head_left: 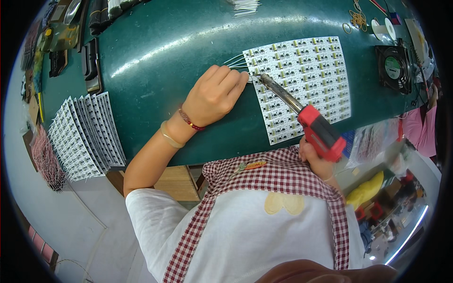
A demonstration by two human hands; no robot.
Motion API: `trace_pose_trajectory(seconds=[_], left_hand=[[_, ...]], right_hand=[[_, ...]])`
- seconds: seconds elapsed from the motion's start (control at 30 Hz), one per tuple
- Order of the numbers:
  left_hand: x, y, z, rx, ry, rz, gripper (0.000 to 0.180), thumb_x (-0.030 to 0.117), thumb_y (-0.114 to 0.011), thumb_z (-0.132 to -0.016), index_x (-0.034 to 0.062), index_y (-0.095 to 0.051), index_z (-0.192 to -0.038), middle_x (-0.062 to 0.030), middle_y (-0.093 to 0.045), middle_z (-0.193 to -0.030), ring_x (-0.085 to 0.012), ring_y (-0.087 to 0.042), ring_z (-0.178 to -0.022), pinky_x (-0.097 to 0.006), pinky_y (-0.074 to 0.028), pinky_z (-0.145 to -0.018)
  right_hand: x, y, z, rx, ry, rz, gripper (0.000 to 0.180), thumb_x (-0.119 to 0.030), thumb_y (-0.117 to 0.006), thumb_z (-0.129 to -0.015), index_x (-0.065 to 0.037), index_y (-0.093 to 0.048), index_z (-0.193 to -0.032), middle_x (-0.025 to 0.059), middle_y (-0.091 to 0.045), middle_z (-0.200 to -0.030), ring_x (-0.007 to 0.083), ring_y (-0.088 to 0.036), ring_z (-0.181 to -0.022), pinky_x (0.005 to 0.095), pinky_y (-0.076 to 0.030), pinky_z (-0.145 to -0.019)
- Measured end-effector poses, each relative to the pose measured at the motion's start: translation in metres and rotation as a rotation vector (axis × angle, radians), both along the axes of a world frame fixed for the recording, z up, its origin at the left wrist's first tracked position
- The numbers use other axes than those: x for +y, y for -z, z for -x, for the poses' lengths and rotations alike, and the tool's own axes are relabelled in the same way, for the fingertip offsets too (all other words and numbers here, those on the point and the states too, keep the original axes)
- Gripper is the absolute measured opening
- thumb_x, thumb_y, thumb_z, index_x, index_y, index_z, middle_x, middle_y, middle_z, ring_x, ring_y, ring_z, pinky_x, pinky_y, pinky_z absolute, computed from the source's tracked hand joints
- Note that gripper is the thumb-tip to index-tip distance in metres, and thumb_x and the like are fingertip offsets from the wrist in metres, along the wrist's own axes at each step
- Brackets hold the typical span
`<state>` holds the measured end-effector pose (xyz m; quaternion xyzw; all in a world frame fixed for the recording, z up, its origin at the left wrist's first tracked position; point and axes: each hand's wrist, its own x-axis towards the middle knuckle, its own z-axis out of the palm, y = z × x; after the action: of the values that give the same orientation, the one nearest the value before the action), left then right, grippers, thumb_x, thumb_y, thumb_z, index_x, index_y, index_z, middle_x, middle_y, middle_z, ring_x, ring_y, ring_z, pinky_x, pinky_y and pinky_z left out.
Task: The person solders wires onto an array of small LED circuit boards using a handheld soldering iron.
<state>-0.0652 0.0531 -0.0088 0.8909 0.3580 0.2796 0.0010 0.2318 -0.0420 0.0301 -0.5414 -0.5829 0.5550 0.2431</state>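
A white panel of small circuit boards [306,89] lies flat on the green table [155,85]. Thin white wires [236,61] stick out from its upper left edge. Beside that edge, my left hand [214,92] is closed in a pinch on a white wire, its end near the board. My right hand [311,153] is wrapped round the red and black handle of a soldering iron [322,134], partly hidden behind it. The iron slants up and left over the panel, its tip close to my left fingertips. Whether the tip touches the board I cannot tell.
At the left stand stacked circuit panels [78,137] beside a bundle of reddish wires [45,155]. A black fan [394,68] and a white spool [384,29] sit at the right, near rubber bands [357,21]. More white wires [245,6] lie at the far edge.
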Motion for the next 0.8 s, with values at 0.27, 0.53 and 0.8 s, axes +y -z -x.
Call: trace_pose_trajectory(seconds=[0.27, 0.53, 0.8], left_hand=[[-0.001, -0.001, 0.000, 0.043, -0.013, -0.013, 0.023, 0.003, -0.064, -0.072, -0.0053, -0.066, -0.092, -0.0046, -0.048, -0.076, -0.0165, -0.049, -0.070, -0.028, -0.042, -0.061], [-0.004, -0.003, 0.000, 0.047, -0.032, -0.005, 0.026, 0.002, -0.064, -0.072, -0.0046, -0.065, -0.097, -0.0058, -0.047, -0.075, -0.0181, -0.050, -0.067, -0.030, -0.042, -0.058], [-0.024, -0.011, 0.015, 0.078, -0.060, 0.099, 0.031, 0.002, -0.063, -0.071, -0.0027, -0.066, -0.101, -0.0071, -0.053, -0.080, -0.0199, -0.053, -0.069, -0.031, -0.044, -0.060]], right_hand=[[-0.001, -0.002, 0.000, 0.036, 0.004, -0.049, 0.024, -0.020, -0.056, -0.093, 0.002, -0.054, -0.085, 0.0071, -0.053, -0.065, 0.0122, -0.050, -0.057, 0.0245, -0.041, -0.054], [-0.007, -0.003, -0.002, 0.080, 0.080, 0.012, 0.033, -0.022, -0.058, -0.092, 0.005, -0.048, -0.110, 0.0078, -0.052, -0.066, 0.0124, -0.049, -0.056, 0.0254, -0.042, -0.053], [-0.001, -0.013, -0.009, 0.271, 0.169, 0.177, 0.013, -0.013, -0.060, -0.092, -0.002, -0.059, -0.085, 0.0010, -0.056, -0.071, 0.0095, -0.053, -0.065, 0.0259, -0.043, -0.059]])
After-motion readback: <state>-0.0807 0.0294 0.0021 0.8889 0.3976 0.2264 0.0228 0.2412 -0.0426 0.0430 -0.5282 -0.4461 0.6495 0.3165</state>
